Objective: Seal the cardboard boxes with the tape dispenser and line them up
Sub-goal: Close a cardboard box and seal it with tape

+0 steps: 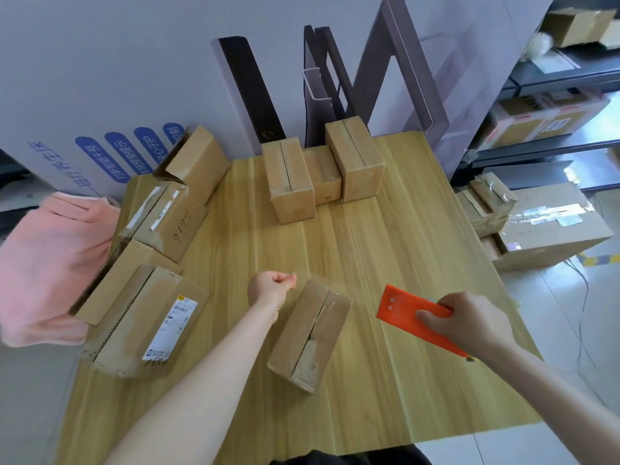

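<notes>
Closest to me, the left hand (pixel 270 290) hovers above the wooden table (pixel 402 236) with its fingers curled into a loose fist; I can see nothing held in it. Just to its right, a small cardboard box (pixel 312 333) lies flat on the table near the front edge, with shiny tape along its top seam. Further right, the right hand (pixel 469 323) has its fingers wrapped around an orange tape dispenser (pixel 407 308), held above the table, apart from the box. At the far edge of the table, three more small boxes (pixel 322 176) stand side by side, touching. Along the left edge, larger worn boxes (pixel 147 320) are piled together, one bearing a shipping label. A pink cloth (pixel 50 263) lies beside them.
</notes>
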{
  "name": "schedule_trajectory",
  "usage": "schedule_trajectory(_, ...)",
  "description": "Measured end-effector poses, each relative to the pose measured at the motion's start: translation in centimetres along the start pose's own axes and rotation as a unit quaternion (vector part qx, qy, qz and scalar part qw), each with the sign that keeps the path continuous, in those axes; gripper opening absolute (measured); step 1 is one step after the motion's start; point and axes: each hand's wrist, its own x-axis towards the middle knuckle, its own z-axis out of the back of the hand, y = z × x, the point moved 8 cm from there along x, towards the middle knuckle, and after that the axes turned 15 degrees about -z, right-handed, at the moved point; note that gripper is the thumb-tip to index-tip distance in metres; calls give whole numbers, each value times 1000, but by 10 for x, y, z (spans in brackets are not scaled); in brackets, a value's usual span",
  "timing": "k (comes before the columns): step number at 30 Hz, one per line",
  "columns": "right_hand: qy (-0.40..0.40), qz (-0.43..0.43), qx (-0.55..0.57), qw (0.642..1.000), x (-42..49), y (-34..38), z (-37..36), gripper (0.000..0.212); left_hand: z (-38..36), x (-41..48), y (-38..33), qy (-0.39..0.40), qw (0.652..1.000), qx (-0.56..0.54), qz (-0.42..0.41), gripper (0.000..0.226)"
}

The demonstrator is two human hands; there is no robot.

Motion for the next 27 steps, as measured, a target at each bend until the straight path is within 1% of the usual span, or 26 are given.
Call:
schedule_trajectory(4,-14,-4,-48,999,12,5,-18,39,-12,-2,11,-4,1000,15,13,15)
schedule_trajectory(9,-9,0,-62,998,20,25,-44,42,-23,-4,16,-18,998,57,4,16)
schedule_trajectory(14,-13,13,-69,997,15,53,-55,40,-20,-10,11,-38,995,80,-47,16)
schedule_trajectory(18,-24,16,-73,997,13,62,-52,39,-24,-12,7,-13,986,146,-77,26)
schedule_trajectory(20,-27,15,-77,997,13,61,-51,39,-29,-12,11,12,981,184,-61,39)
schedule_trajectory(21,-27,17,-78,996,12,61,-51,39,-28,-14,13,6,980,190,-50,46)
schedule_trajectory(22,-27,19,-79,996,12,61,-51,39,-24,-17,11,-16,981,184,-55,50)
schedule_trajectory(24,-27,25,-83,996,11,62,-52,38,-19,-27,1,-58,981,135,-124,46)
schedule_trajectory(25,-29,29,-85,996,11,64,-52,38,-24,-31,-3,-45,980,109,-162,45)
schedule_trajectory(26,-30,32,-89,995,11,65,-51,38,-32,-35,-4,-10,978,98,-186,45)
schedule_trajectory(27,-30,35,-91,995,12,66,-50,38,-42,-38,-3,30,975,106,-193,47)
